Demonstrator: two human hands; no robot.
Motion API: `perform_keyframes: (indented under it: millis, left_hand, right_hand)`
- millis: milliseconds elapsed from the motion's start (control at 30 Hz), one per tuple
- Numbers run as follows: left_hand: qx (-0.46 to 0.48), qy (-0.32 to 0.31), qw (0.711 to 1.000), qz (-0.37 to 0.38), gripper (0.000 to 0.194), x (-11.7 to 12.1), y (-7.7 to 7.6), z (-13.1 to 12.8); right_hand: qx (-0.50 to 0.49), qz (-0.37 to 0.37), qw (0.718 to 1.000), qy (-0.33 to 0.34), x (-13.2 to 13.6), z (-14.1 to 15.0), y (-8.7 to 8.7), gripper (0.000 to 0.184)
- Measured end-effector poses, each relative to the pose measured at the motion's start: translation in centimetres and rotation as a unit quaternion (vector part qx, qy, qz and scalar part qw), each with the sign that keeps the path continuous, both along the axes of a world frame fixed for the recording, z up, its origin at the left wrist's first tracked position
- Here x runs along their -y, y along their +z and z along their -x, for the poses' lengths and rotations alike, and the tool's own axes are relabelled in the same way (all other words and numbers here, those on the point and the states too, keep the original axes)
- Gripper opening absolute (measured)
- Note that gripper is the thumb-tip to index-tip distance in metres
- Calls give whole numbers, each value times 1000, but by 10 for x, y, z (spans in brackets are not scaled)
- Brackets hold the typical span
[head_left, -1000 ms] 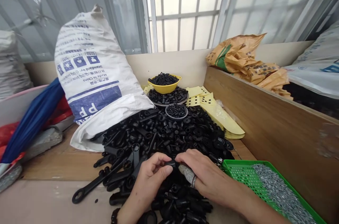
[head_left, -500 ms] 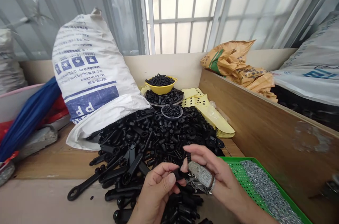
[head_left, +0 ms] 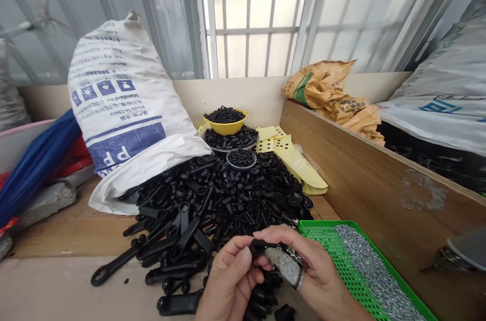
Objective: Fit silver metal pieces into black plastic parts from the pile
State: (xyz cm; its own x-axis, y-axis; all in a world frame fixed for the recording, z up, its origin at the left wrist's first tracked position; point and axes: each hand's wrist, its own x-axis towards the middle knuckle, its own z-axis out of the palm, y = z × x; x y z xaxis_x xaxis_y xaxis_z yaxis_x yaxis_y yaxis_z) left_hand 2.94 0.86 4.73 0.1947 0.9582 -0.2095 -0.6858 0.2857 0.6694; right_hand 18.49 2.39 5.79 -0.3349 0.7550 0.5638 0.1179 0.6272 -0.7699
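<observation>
My left hand [head_left: 230,280] pinches a small black plastic part [head_left: 257,246] between thumb and fingers, low in the middle of the view. My right hand [head_left: 304,273] touches the same part with its fingertips and also holds a grey metal piece [head_left: 284,265] in its palm. Both hands hover just above the near edge of a big heap of black plastic parts [head_left: 228,199] spread on the wooden table [head_left: 76,232]. Long black handle-like pieces [head_left: 121,263] lie at the heap's left edge.
A white woven sack [head_left: 121,108] lies open behind the heap. A yellow bowl [head_left: 226,122] and a small round dish [head_left: 241,158] hold black bits, beside yellow sheets [head_left: 299,164]. A green tray [head_left: 341,255] of silvery metal pieces sits right, against a wooden partition [head_left: 379,179].
Both hands lifted the small black part off the heap and brought it nearer to me; the camera view shifted a little to the right.
</observation>
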Motion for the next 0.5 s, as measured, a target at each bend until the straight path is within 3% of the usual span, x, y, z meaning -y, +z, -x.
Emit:
perform_keyframes:
  millis: [133,333,500]
  left_hand:
    - [-31,-2,999,-13,24,3,1,-1]
    - [-123,27,991,-46,28,8,0,-1]
    - [-190,23,979,-67,33,9,-6,1]
  right_hand:
    - [32,-50,998,6,1,-2,1,33]
    - [154,-197,968,-24,4,-11,-4,54]
    - [295,-159,941,-48,8,-21,-8,30]
